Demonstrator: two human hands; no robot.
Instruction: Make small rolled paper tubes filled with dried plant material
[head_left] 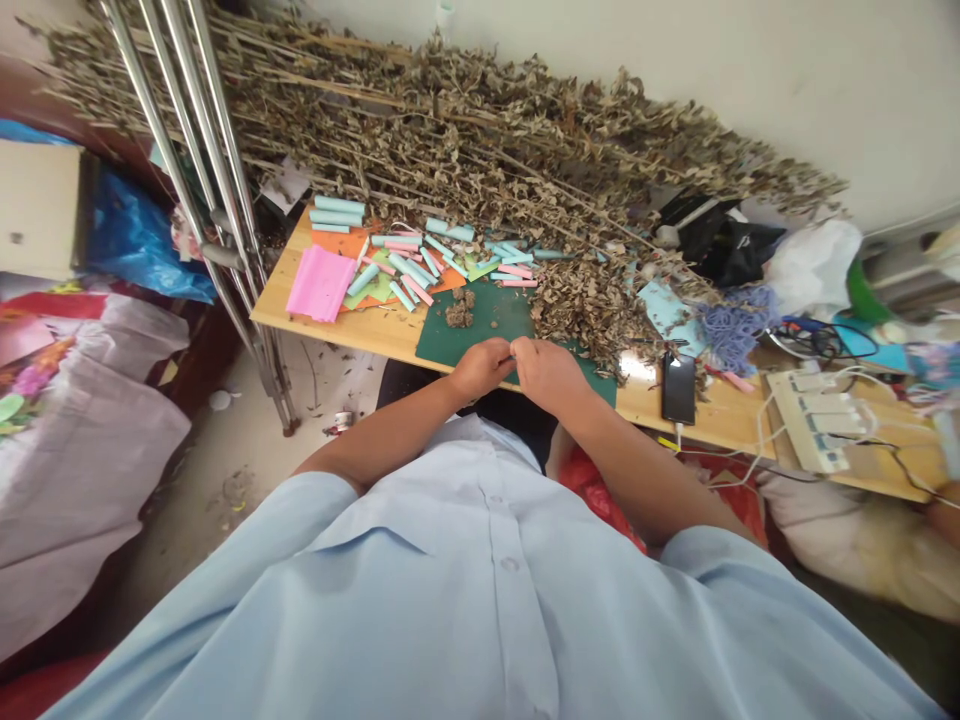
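Note:
My left hand [484,367] and my right hand [546,374] meet at the front edge of a green mat [491,318]. Both have fingers pinched together, the tips touching or nearly so. Whatever lies between them is too small or too hidden to make out. Just beyond, a small clump of crumbled dry leaf [460,308] sits on the mat. To the right spreads a heap of loose dried leaves [589,305]. Several rolled blue and pink paper tubes [409,270] lie behind and left of my hands, near a pink paper sheet [321,283].
Long dried leafy stalks [450,120] are piled along the wall. Metal crutches [217,200] lean at the left. On the right are a phone [679,388] on a cable, a power strip [814,420], blue-purple string [739,325] and a white plastic bag [810,262].

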